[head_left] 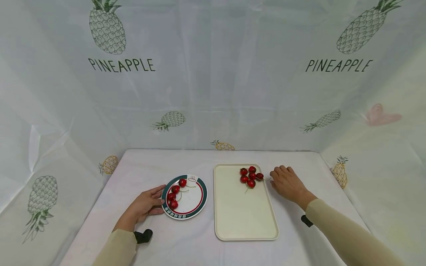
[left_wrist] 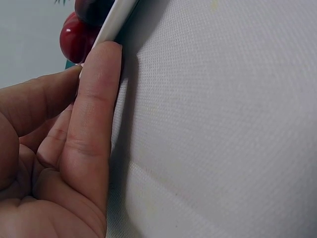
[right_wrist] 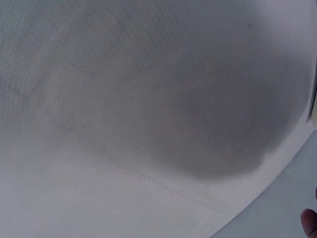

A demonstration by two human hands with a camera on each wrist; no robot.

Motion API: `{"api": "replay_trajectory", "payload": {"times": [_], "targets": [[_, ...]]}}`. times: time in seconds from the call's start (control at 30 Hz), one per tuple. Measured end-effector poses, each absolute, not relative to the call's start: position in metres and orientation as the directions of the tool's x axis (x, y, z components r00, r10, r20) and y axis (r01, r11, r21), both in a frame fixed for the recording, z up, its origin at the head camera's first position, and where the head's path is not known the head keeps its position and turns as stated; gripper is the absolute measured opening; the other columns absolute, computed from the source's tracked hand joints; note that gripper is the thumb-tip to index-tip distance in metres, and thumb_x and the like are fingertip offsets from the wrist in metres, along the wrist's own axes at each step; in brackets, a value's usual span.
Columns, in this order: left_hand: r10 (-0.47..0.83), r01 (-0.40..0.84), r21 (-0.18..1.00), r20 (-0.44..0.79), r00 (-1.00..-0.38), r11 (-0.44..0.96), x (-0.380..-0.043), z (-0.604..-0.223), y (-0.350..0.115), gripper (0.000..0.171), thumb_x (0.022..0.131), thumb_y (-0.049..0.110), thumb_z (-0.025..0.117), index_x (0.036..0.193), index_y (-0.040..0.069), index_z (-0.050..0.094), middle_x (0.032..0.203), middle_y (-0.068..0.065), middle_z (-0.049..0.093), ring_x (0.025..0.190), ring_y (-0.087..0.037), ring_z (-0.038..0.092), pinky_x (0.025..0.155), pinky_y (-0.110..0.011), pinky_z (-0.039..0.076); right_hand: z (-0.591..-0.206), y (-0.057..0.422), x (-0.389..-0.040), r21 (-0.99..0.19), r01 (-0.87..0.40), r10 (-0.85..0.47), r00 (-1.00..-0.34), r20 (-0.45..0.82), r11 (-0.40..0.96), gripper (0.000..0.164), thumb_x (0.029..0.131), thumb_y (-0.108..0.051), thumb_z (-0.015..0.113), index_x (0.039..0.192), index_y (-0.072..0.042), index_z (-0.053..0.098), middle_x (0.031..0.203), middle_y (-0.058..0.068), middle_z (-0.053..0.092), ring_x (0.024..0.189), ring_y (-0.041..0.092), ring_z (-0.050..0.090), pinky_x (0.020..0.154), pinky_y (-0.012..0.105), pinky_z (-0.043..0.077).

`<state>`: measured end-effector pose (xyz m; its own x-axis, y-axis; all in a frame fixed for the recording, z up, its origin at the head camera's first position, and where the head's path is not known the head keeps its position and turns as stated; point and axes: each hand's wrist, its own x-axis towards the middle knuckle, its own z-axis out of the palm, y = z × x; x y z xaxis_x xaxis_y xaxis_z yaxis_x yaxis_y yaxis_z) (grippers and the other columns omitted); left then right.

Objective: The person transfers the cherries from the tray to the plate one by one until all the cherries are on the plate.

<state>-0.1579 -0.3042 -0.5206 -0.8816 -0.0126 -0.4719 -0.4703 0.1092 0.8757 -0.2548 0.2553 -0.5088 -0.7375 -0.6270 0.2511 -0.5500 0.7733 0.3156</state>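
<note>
Gripping the round plate (head_left: 193, 200) with your left hand (head_left: 146, 202), you pinch a cherry (head_left: 259, 176) by its stem (head_left: 267, 179) with your right hand (head_left: 287, 183) beside the cream tray (head_left: 244, 218).

The left wrist view's top edge crops the plate (left_wrist: 117, 19).

In the head view, the printed word "PINEAPPLE" (head_left: 121, 65) stands in dark capitals on the pale backdrop cloth (head_left: 233, 74) at the upper left of the frame, below a pineapple drawing. A second "PINEAPPLE" (head_left: 339, 65), in slanting capitals, stands on the same cloth at the upper right, also below a drawing. Left of centre, the plate (head_left: 196, 199) bears a small steaming-dish sign (head_left: 192, 179) at its top; light marks (head_left: 175, 214) along its lower-left rim are too small to read.
</note>
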Motion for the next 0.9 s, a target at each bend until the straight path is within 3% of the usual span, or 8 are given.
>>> {"api": "replay_trajectory", "payload": {"times": [0.37,0.7,0.9], "targets": [[-0.019,-0.459,0.882,-0.460,-0.888,0.110,-0.158,-0.523,-0.304,0.068,0.100,-0.002,0.066,0.162,0.016,0.044,0.163,-0.026,0.041,0.093,-0.024,0.077,0.081,-0.042,0.067,-0.512,0.250,-0.250,0.244,-0.588,-0.636,-0.723,0.268,0.771,0.014,0.098,-0.017,0.072,0.098,-0.008,0.061,0.088,0.003,0.054,0.085,0.025,0.047,0.073,0.035,0.043],[-0.018,-0.458,0.883,-0.459,-0.888,0.106,-0.155,-0.523,-0.304,0.067,0.100,-0.002,0.065,0.162,0.016,0.044,0.163,-0.025,0.043,0.093,-0.024,0.077,0.082,-0.043,0.067,-0.505,0.248,-0.254,0.278,-0.593,-0.652,-0.640,0.407,0.756,0.012,0.097,-0.010,0.068,0.093,-0.003,0.058,0.081,0.007,0.052,0.078,0.027,0.047,0.065,0.035,0.040],[-0.006,-0.454,0.885,-0.456,-0.890,0.106,-0.155,-0.522,-0.304,0.067,0.101,-0.002,0.064,0.162,0.017,0.043,0.163,-0.025,0.043,0.093,-0.023,0.076,0.082,-0.043,0.067,-0.499,0.243,-0.255,0.288,-0.571,-0.636,-0.639,0.432,0.769,0.013,0.097,-0.011,0.067,0.092,-0.003,0.057,0.079,0.008,0.051,0.076,0.028,0.048,0.065,0.036,0.039]]}}
